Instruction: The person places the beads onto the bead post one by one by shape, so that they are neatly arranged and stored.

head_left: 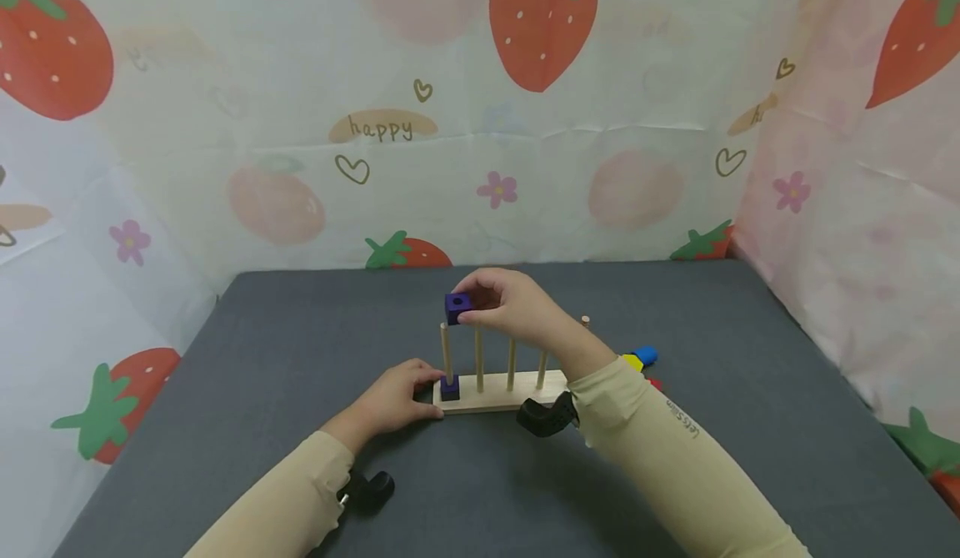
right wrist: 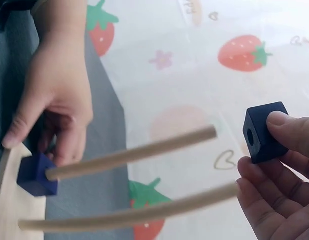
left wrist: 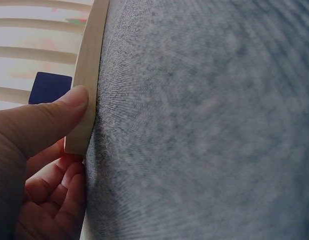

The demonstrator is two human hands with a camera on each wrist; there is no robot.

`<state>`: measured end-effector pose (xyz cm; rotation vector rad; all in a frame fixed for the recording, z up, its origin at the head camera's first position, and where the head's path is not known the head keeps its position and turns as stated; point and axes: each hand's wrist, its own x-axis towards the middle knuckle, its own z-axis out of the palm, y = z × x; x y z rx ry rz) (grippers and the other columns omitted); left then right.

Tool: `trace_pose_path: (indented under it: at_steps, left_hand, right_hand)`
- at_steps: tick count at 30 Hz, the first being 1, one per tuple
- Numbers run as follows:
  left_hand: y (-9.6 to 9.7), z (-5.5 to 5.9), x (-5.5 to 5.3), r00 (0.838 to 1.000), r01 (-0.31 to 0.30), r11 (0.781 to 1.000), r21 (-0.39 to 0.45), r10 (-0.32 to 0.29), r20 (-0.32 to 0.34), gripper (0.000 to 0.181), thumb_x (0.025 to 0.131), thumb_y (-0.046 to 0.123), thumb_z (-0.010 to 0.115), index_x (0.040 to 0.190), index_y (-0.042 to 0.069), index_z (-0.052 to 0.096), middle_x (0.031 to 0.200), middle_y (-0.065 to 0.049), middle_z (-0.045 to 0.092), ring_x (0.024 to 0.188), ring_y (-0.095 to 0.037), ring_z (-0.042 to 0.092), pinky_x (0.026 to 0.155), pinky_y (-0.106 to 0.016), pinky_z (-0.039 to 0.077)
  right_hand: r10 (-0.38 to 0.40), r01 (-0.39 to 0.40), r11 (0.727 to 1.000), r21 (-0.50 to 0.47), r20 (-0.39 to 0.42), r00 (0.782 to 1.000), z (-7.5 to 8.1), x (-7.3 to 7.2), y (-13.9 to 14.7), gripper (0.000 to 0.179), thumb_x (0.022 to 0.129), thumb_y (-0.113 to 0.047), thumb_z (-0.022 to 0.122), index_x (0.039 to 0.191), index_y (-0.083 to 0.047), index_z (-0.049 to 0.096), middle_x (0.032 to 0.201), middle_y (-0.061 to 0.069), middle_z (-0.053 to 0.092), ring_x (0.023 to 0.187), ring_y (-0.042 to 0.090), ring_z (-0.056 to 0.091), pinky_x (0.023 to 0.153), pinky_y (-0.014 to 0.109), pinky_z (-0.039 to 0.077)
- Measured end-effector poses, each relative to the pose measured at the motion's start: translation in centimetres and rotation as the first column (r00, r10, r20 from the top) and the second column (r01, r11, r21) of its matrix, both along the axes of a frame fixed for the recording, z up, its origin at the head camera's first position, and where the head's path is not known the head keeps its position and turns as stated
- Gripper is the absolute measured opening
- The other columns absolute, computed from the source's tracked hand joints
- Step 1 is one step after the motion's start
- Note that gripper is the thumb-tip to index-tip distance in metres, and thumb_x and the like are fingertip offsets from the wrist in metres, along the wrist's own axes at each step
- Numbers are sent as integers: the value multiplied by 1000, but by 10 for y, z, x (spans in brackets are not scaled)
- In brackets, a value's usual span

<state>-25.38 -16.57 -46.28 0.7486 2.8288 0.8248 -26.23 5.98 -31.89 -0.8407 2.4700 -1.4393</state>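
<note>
A light wooden peg board (head_left: pixel 487 404) with several upright pegs stands on the table. My left hand (head_left: pixel 397 395) holds its left end, the thumb against the front edge and the fingers round the end. One purple cube (right wrist: pixel 38 175) sits at the bottom of the leftmost peg (head_left: pixel 446 349). Above that peg's tip, my right hand (head_left: pixel 517 308) pinches a second purple cube (head_left: pixel 457 309) between thumb and fingers. A hole shows in the held cube (right wrist: pixel 264 132), which is apart from the peg.
Behind the right forearm, a blue piece (head_left: pixel 645 354), a yellow piece (head_left: pixel 633 363) and a red piece (head_left: pixel 656 384) partly show on the grey table (head_left: pixel 330 316). A strawberry-print curtain (head_left: pixel 465 174) rises behind the table and along its sides.
</note>
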Motion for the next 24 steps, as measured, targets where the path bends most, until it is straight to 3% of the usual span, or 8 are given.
trace_pose_path:
  at_steps: [9,24]
  left_hand:
    - [-1,-1,-1,1000,2,1000,6,-2,5,51,73,27,77,116,5,62,103,0,56,96,-16,54,87,-38,45]
    - [-1,-3,-2,1000,5,1000,13,-5,-5,50,73,27,78,115,6,62,103,-1,56,93,-15,55,84,-36,46]
  right_hand:
    - [-10,10,1000,11,10,1000,-6,1,-15,24,84,-15,67,107,-15,62,100,-1,63,92,10,60,77,29,50]
    - [-92,91,995,33,37,995,-13,6,-26,23,84,-17,66,107,-18,61,98,-4,62,90,9,59,81,30,48]
